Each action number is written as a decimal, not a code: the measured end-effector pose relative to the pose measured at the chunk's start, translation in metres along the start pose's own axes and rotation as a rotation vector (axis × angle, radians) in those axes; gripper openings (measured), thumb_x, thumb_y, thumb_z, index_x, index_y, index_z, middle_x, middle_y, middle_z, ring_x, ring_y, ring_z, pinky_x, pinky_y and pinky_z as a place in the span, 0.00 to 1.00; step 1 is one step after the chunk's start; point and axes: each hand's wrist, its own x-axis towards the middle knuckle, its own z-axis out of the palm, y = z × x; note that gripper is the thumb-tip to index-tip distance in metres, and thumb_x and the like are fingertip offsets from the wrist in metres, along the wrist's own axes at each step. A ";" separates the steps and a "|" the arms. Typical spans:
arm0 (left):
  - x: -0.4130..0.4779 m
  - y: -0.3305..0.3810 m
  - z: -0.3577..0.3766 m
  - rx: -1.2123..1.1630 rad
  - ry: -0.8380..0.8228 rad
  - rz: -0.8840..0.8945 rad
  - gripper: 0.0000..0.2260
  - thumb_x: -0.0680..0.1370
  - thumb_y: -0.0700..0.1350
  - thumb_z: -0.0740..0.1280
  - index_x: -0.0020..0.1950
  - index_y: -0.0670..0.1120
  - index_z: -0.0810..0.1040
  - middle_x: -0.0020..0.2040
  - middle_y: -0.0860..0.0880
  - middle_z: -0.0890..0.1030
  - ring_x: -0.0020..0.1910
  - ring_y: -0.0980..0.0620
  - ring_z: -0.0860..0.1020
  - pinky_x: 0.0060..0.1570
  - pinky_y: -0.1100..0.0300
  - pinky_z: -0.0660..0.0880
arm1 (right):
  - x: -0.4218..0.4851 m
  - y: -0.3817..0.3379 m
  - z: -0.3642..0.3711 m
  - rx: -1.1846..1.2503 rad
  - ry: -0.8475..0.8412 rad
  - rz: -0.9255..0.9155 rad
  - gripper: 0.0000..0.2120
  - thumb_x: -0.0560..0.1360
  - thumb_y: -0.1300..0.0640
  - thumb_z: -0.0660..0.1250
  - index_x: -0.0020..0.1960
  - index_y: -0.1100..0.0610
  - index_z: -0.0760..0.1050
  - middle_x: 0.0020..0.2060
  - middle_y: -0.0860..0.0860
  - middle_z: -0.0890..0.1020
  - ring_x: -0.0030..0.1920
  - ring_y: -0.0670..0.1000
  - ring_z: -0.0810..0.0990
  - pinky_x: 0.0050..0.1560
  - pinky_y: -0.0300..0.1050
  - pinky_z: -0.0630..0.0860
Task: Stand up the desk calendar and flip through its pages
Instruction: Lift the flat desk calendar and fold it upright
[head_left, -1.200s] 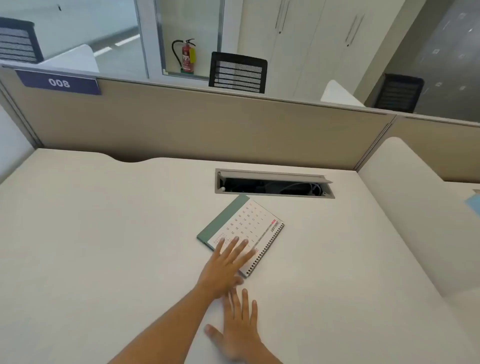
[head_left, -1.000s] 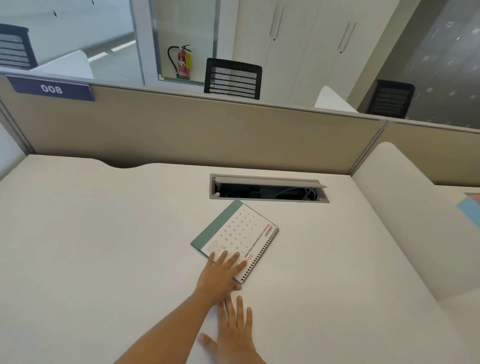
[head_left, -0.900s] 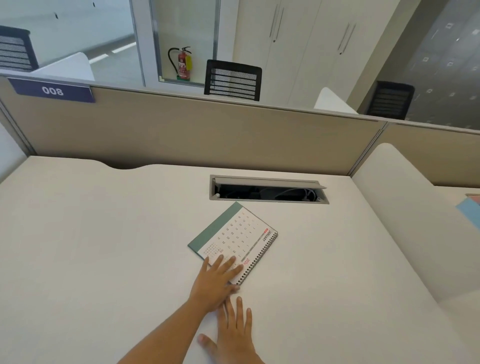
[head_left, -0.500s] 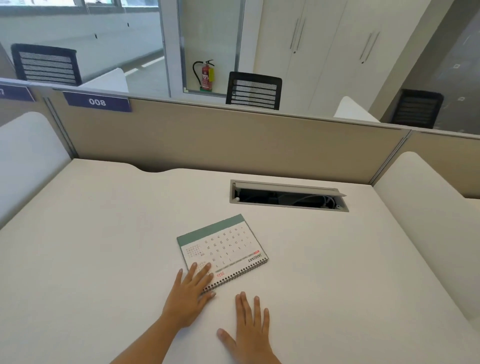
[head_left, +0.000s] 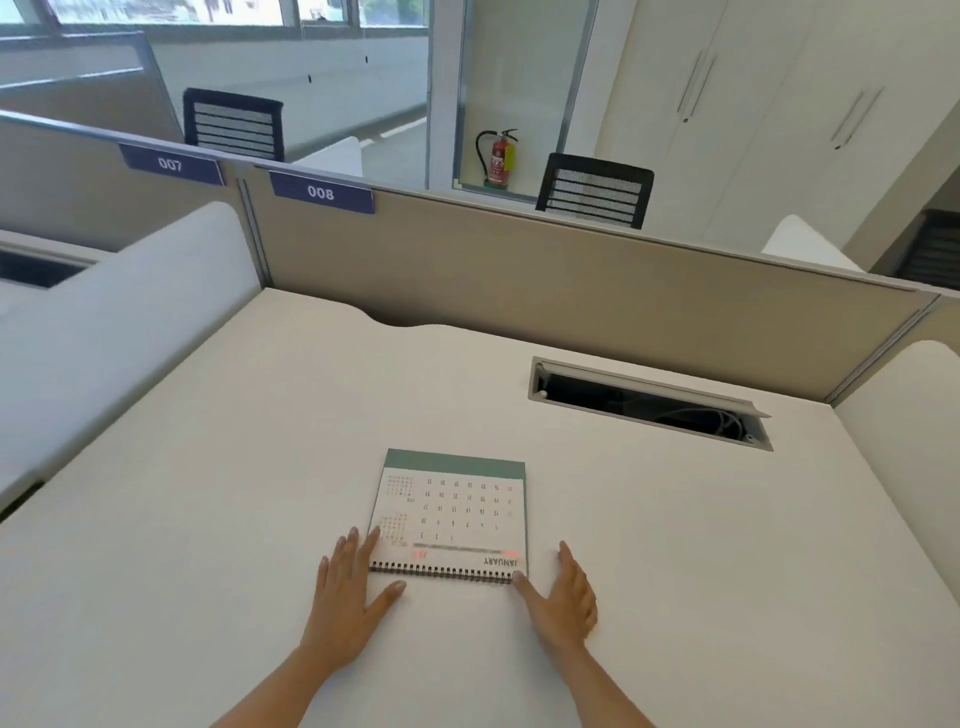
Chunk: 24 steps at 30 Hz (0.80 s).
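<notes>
The desk calendar (head_left: 457, 512) lies flat on the white desk (head_left: 208, 493), its January page up and upside down to me, with the spiral binding along its near edge and a green border at the far edge. My left hand (head_left: 350, 587) rests flat at the calendar's near left corner, fingertips touching its left edge. My right hand (head_left: 563, 595) lies flat at the near right corner, thumb tip by the binding's right end. Both hands have spread fingers and hold nothing.
An open cable tray slot (head_left: 649, 402) with wires is sunk into the desk at the back right. A tan partition (head_left: 519, 280) lines the far edge, and white side dividers (head_left: 104, 322) flank the desk on the left and at the right edge (head_left: 904, 415).
The calendar has been turned and pulled nearer, so its binding now runs square to me. My right hand moved from below the left hand to the calendar's right corner.
</notes>
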 end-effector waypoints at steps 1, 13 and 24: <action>-0.001 0.003 -0.001 -0.078 0.015 -0.037 0.37 0.75 0.67 0.54 0.79 0.53 0.46 0.76 0.57 0.45 0.78 0.52 0.43 0.73 0.53 0.38 | 0.002 0.000 -0.001 -0.032 -0.023 -0.014 0.41 0.70 0.38 0.68 0.76 0.43 0.53 0.75 0.47 0.58 0.75 0.53 0.52 0.73 0.52 0.44; 0.001 0.055 -0.052 -0.990 0.168 -0.444 0.22 0.79 0.63 0.54 0.67 0.52 0.66 0.61 0.50 0.78 0.60 0.50 0.72 0.57 0.56 0.63 | 0.006 -0.035 -0.013 0.422 -0.047 0.131 0.14 0.67 0.41 0.71 0.48 0.46 0.77 0.56 0.47 0.79 0.59 0.51 0.74 0.61 0.48 0.68; 0.038 0.100 -0.109 -0.916 0.544 -0.350 0.17 0.81 0.59 0.52 0.60 0.49 0.69 0.54 0.49 0.82 0.50 0.50 0.74 0.46 0.57 0.68 | 0.033 -0.108 -0.048 0.480 -0.049 -0.184 0.25 0.66 0.26 0.62 0.53 0.42 0.78 0.60 0.44 0.77 0.60 0.49 0.75 0.66 0.55 0.70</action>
